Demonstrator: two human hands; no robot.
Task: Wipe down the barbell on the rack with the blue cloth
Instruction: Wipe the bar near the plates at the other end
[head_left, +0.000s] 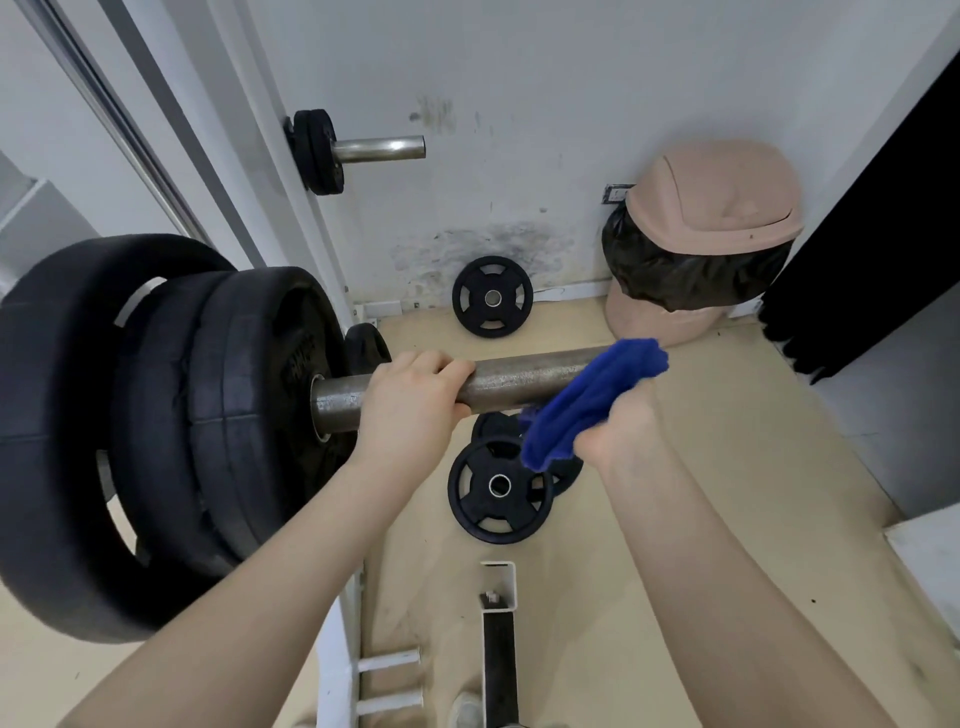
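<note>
The barbell's bare steel sleeve (519, 376) juts to the right from several black weight plates (171, 415) at the left. My left hand (410, 402) is wrapped over the sleeve close to the plates. My right hand (621, 426) grips the bunched blue cloth (587, 400), which lies against the sleeve near its outer end and covers that end.
Two black plates (498, 486) lie on the tan floor under the sleeve, another (492, 297) leans on the far wall. A beige swing-lid bin (701, 244) stands in the corner. A plate peg (363, 149) sticks out of the white rack upright. A dark curtain (872, 234) hangs at right.
</note>
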